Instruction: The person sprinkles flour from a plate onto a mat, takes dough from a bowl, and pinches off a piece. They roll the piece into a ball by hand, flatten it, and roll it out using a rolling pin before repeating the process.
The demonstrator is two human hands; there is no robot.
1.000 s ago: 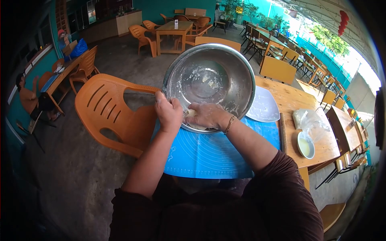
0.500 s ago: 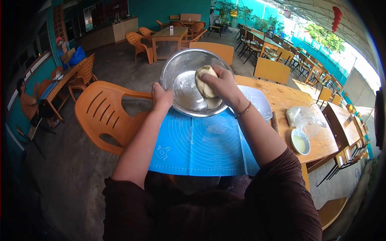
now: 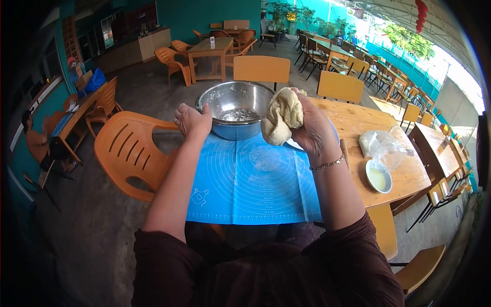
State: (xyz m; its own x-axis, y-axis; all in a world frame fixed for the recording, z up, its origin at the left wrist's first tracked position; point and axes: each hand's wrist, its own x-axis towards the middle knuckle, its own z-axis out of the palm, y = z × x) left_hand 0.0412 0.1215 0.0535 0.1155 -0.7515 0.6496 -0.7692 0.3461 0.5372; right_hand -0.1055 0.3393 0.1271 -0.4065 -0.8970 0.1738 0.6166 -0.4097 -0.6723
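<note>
My right hand (image 3: 313,125) is wrapped round a soft, pale lump of dough (image 3: 283,115), held up above the right side of the blue baking mat (image 3: 253,189). A part of the dough sags to the left. My left hand (image 3: 193,121) grips the left rim of a shiny metal mixing bowl (image 3: 238,130), which stands upright on the far part of the mat. Floury bits cling to the bowl's inside. A round floured patch (image 3: 266,158) marks the mat's middle. Behind my right hand, a white dish (image 3: 295,144) is mostly hidden.
On the wooden table (image 3: 353,120) to the right lie a clear plastic bag (image 3: 381,148) and a small bowl of pale liquid (image 3: 378,176). An orange plastic chair (image 3: 135,153) stands close on the left. A person (image 3: 38,138) sits at the far left.
The dough has come up out of the bowl and moved right in my right hand. The bowl, tilted toward me before, now stands level, with my left hand still at its rim.
</note>
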